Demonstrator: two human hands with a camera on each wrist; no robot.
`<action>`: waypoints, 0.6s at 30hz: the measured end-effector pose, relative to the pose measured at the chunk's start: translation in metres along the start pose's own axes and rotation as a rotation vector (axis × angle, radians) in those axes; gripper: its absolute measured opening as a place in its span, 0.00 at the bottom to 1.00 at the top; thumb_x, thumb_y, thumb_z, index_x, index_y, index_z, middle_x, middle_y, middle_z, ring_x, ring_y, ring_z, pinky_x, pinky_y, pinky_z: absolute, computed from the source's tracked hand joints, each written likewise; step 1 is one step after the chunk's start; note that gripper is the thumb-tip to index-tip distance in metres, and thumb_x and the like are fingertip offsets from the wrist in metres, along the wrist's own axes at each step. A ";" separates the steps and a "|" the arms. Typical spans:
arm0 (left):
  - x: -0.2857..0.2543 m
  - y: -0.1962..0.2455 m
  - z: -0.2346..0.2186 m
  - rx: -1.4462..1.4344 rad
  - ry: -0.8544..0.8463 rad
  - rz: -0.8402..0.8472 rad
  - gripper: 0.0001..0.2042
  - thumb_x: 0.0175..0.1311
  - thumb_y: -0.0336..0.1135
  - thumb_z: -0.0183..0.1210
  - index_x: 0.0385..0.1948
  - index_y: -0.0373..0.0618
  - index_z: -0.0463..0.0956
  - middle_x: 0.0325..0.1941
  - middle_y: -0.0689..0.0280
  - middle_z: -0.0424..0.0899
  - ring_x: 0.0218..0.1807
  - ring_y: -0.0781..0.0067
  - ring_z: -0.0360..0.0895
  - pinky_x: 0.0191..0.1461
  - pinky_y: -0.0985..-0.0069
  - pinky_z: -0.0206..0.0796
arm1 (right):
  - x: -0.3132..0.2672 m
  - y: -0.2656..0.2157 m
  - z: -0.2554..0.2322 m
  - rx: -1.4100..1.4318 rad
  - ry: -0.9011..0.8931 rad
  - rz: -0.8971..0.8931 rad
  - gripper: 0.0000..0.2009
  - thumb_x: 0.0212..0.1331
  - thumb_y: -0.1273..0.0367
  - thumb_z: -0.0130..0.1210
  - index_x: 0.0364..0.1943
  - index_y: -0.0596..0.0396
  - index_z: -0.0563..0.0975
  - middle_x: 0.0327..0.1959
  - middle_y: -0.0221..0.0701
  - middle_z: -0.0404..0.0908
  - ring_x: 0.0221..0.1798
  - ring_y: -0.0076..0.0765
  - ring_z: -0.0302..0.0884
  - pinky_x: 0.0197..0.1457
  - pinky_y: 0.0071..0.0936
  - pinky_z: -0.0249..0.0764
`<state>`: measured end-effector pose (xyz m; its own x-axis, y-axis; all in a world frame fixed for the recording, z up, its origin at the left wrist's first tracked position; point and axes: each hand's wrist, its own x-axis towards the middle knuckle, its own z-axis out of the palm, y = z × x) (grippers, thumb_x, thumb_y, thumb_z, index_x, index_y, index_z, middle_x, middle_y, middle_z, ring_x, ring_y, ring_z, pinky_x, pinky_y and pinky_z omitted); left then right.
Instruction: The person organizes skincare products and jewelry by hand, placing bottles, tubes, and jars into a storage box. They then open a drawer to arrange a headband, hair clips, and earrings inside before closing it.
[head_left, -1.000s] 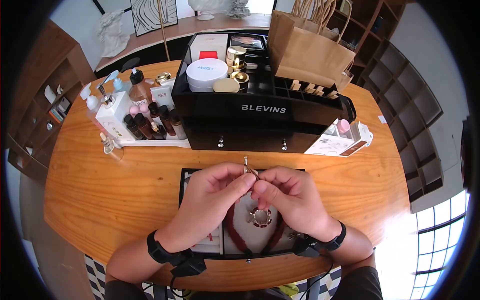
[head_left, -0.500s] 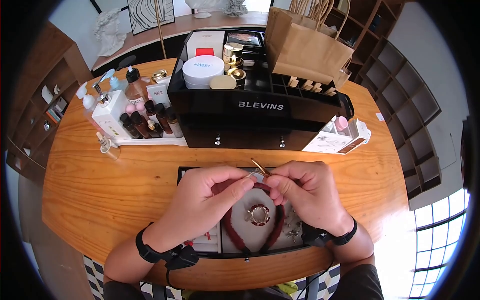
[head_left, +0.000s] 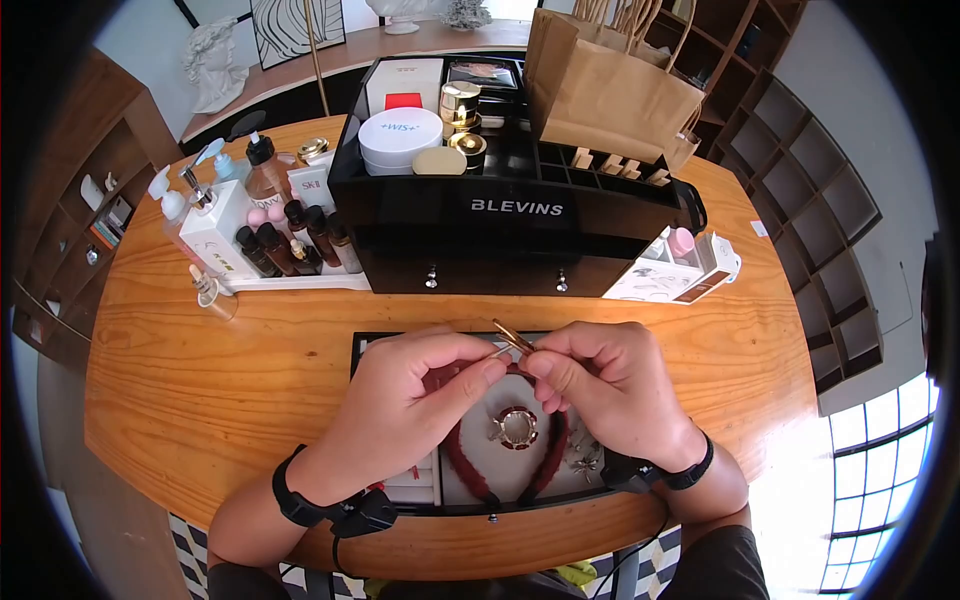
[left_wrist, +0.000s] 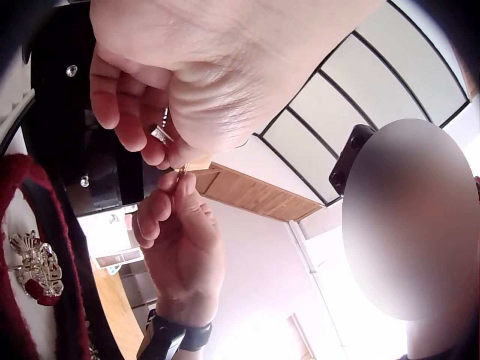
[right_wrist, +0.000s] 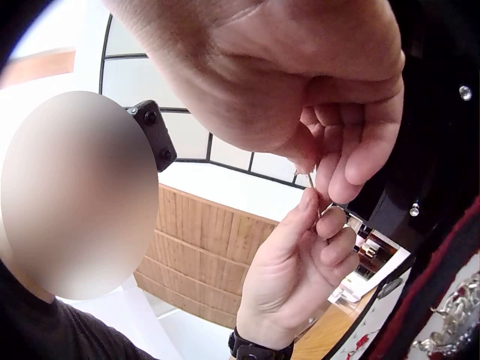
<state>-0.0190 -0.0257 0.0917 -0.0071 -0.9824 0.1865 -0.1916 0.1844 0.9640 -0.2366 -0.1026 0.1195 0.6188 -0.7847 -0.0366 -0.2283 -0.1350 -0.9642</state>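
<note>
Both hands meet over a black-framed tray (head_left: 470, 512). My right hand (head_left: 610, 385) pinches a slim, gold-coloured clip (head_left: 512, 335) between thumb and index finger, its narrow arms pointing up and left. My left hand (head_left: 425, 395) pinches a thin silvery end against it; whether this belongs to the same clip, I cannot tell. In the left wrist view a small silvery piece (left_wrist: 160, 135) shows by the left fingers. Below the hands, a dark red fuzzy headband (head_left: 463, 465) lies in the tray, encircling a silver-and-red jewelled ornament (head_left: 516, 428).
Silver jewellery (head_left: 585, 463) lies at the tray's right, near the right wrist. Behind stands a black cosmetics organizer (head_left: 510, 245) with jars on top and paper bags (head_left: 610, 90). Bottles (head_left: 270, 250) fill a white holder at left; a small glass dropper bottle (head_left: 212, 297) stands before it.
The right hand has shifted slightly right, tilting the gold clip from near upright to leaning left. The hands parted a little, uncovering more of the headband and the silver jewellery.
</note>
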 end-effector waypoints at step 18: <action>-0.001 -0.002 0.003 -0.049 0.005 -0.027 0.11 0.75 0.32 0.66 0.49 0.31 0.86 0.37 0.63 0.92 0.35 0.84 0.83 0.39 0.81 0.74 | 0.001 0.003 0.002 0.070 -0.014 0.030 0.11 0.74 0.69 0.63 0.46 0.67 0.86 0.29 0.25 0.85 0.32 0.13 0.78 0.35 0.18 0.76</action>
<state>-0.0211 -0.0253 0.0888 0.0028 -0.9870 0.1608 -0.1436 0.1587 0.9768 -0.2352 -0.1027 0.1161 0.6232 -0.7789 -0.0695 -0.1945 -0.0683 -0.9785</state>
